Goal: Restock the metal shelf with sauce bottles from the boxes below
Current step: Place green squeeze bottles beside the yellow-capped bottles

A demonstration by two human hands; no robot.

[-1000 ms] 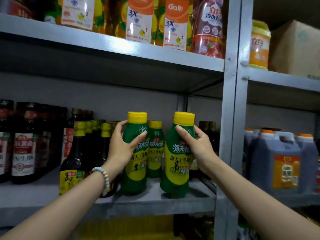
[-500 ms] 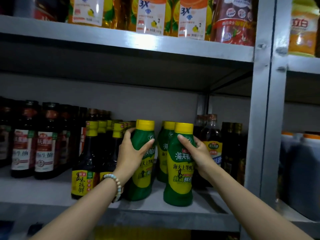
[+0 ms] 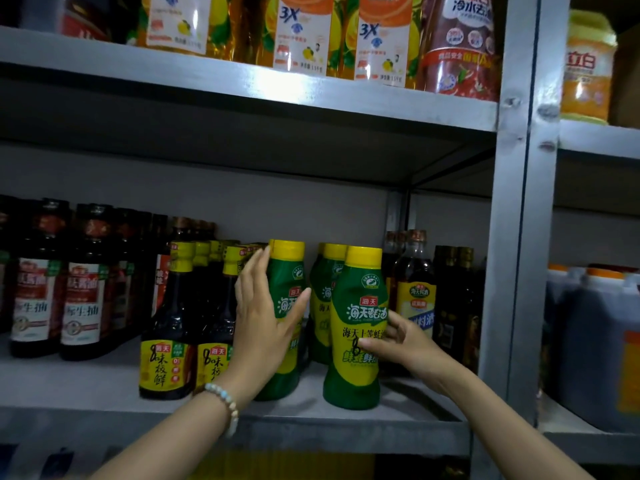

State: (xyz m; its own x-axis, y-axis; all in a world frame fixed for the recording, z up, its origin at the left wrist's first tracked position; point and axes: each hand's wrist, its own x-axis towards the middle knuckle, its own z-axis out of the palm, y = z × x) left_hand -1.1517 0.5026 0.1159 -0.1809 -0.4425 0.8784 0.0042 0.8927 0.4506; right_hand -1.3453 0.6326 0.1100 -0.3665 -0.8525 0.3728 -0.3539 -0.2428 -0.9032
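2 green sauce bottles with yellow caps stand upright near the front of the metal shelf (image 3: 311, 424) in the head view, with a narrow gap between them. The left green bottle (image 3: 289, 271) is partly covered by the left hand (image 3: 266, 327). The palm lies against the bottle's left side, the fingers (image 3: 254, 268) point straight up toward the cap, and the thumb reaches across the front label. The fingers are not wrapped round the bottle, so this hand is released and only touches it. A bead bracelet (image 3: 225, 400) circles the left wrist.

The right green bottle (image 3: 358, 289) sits closer to the shelf's front edge, its label facing out. The right hand (image 3: 398, 341) grasps it low on its right side, with the thumb pressed on the yellow part of the label and the other fingers curled round toward the back.

1 more green bottle (image 3: 320, 306) shows behind, in the gap between the 2 front ones. Just left of the left hand stand dark bottles with yellow labels (image 3: 166, 341), and farther left are dark bottles with red-and-white labels (image 3: 81, 299). Right of the right green bottle is a yellow-labelled dark bottle (image 3: 415, 296), near the grey upright post (image 3: 516, 237).

Orange pouches (image 3: 301, 32) line the upper shelf board (image 3: 242, 81). Beyond the post sit large dark jugs (image 3: 588, 341) with orange caps.
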